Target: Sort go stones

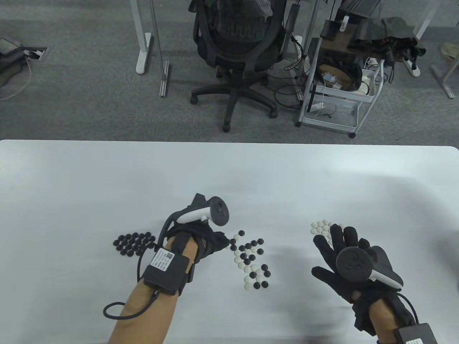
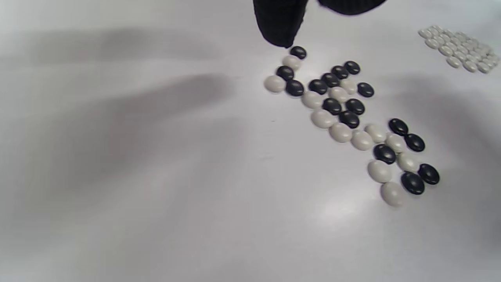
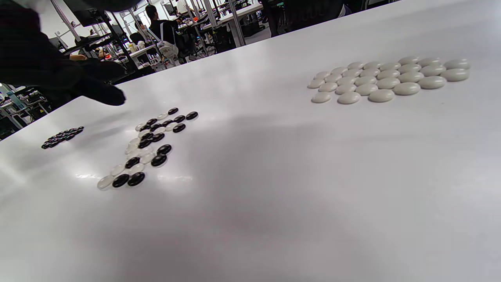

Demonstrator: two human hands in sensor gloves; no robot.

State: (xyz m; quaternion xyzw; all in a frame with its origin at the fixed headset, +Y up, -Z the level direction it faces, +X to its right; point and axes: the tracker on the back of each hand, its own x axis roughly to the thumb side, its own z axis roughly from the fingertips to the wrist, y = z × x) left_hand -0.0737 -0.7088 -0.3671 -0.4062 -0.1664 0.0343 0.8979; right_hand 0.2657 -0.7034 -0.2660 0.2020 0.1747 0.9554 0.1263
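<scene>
Neither grip plainly holds a stone: the left hand (image 1: pixel 200 233), at lower centre of the table view, reaches toward the mixed stones with its fingers bent downward, and the left wrist view shows one gloved fingertip (image 2: pixel 278 27) hanging just above a black stone at the top of the scatter, though whether anything is pinched cannot be told. The right hand (image 1: pixel 344 258), at lower right, lies with fingers straight and spread, empty, its tips over the near edge of the white pile (image 1: pixel 321 227). The mixed stones (image 1: pixel 251 259), black and white together, sit in the lower middle of the worktop (image 1: pixel 229 172). Left of them is the sorted black pile (image 1: pixel 134 243); the white pile lies well apart to the right. Judging by this, sorting is partly done, with roughly half the stones unsorted; the next move calls for a fine pinch on one small, smooth stone without nudging its neighbours. A white label (image 1: pixel 162 258) on the left wrist unit carries small print too fine to read. Beyond the worktop stand an office chair (image 1: pixel 236 46) and a wire cart (image 1: pixel 340 79).
</scene>
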